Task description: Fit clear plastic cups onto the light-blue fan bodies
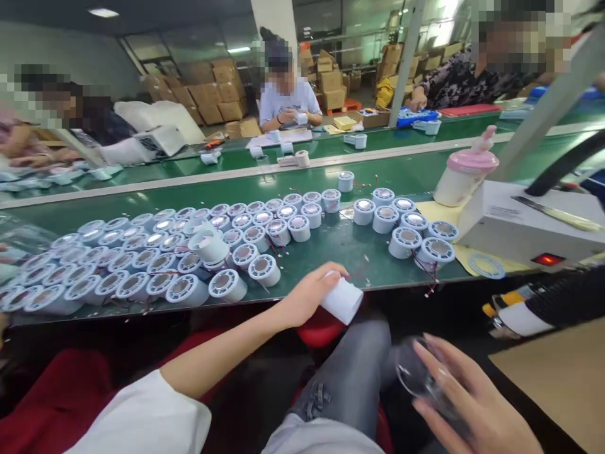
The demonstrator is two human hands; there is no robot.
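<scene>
Overhead illumination is moderate and diffuse. A ceiling lamp (pixel 103 12) and a tube light (pixel 239 50) register as bright patches; the window (pixel 450 9) at upper right is overexposed. The green desk (pixel 338 249) returns soft glare spots on its far section. Deep shadow fills the area beneath it. Motion blur softens the right grip (pixel 479 400) and smears the dark object (pixel 413 366) within it. Wide-angle distortion tilts the post (pixel 406 63) and stretches the edges. Pixelation masks the heads (pixel 276 53) opposite.
</scene>
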